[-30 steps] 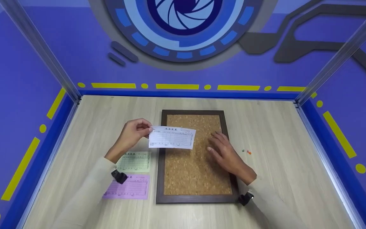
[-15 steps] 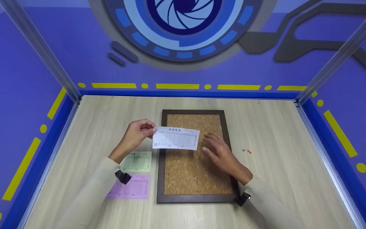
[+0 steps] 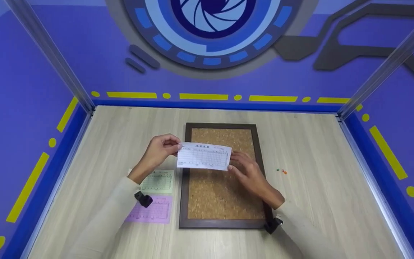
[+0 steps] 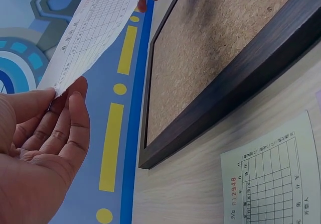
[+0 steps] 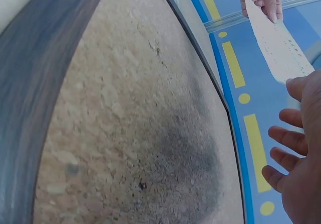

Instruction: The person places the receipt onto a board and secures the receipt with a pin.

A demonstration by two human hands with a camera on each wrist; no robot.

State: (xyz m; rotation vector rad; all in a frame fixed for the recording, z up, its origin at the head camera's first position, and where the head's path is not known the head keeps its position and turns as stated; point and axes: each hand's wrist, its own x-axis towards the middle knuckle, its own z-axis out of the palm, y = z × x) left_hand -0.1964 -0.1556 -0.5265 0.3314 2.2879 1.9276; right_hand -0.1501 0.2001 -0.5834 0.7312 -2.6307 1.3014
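A white printed slip (image 3: pixel 204 157) with a ruled table hangs in the air above the cork board (image 3: pixel 225 198). My left hand (image 3: pixel 162 149) pinches its left end between thumb and fingers, as the left wrist view shows at the slip's corner (image 4: pixel 90 38). At the other end is my right hand (image 3: pixel 252 174), its thumb by the slip's lower right corner. In the right wrist view this hand's fingers (image 5: pixel 288 138) are spread and relaxed; whether the thumb touches the slip I cannot tell.
Left of the board's dark frame (image 3: pixel 184 201), a green slip (image 3: pixel 162 181) and a purple slip (image 3: pixel 156 210) lie on the table (image 3: pixel 311 151). Several small green and orange pieces (image 3: pixel 284 172) lie to the board's right. Blue panels (image 3: pixel 84 64) enclose the table's back and sides.
My left hand has carried the white slip a little to the right. My right hand has shifted slightly left, so the slip's right edge now meets its fingertips in the head view.
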